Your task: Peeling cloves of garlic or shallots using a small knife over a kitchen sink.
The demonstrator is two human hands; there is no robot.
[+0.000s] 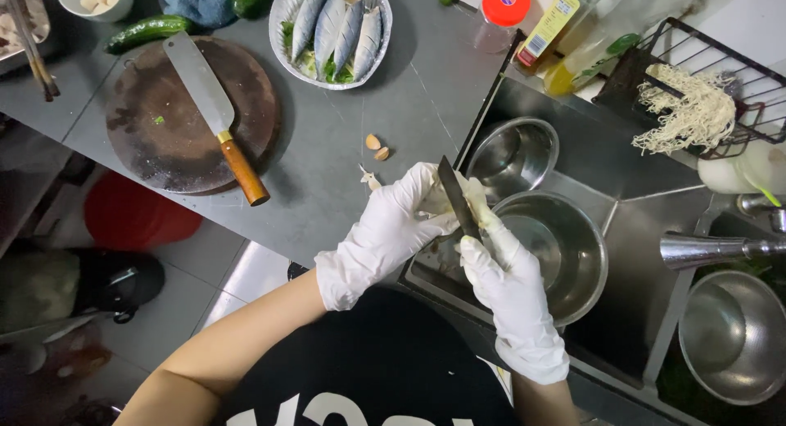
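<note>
Gripping a dark narrow knife (458, 198), the gloved right hand (512, 291) pares a pale garlic clove (438, 203) clutched in the gloved left hand (393, 229), steel bowl (585, 266) at three o'clock.

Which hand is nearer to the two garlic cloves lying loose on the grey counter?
Left. The left hand is just below-right of the garlic cloves; the right hand, gripping the small knife, sits farther off over the sink.

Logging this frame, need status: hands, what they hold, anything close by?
Left hand gloved, gripping a pale garlic piece. Right hand gloved, shut on small knife. Steel bowl right below; loose cloves on counter.
</note>
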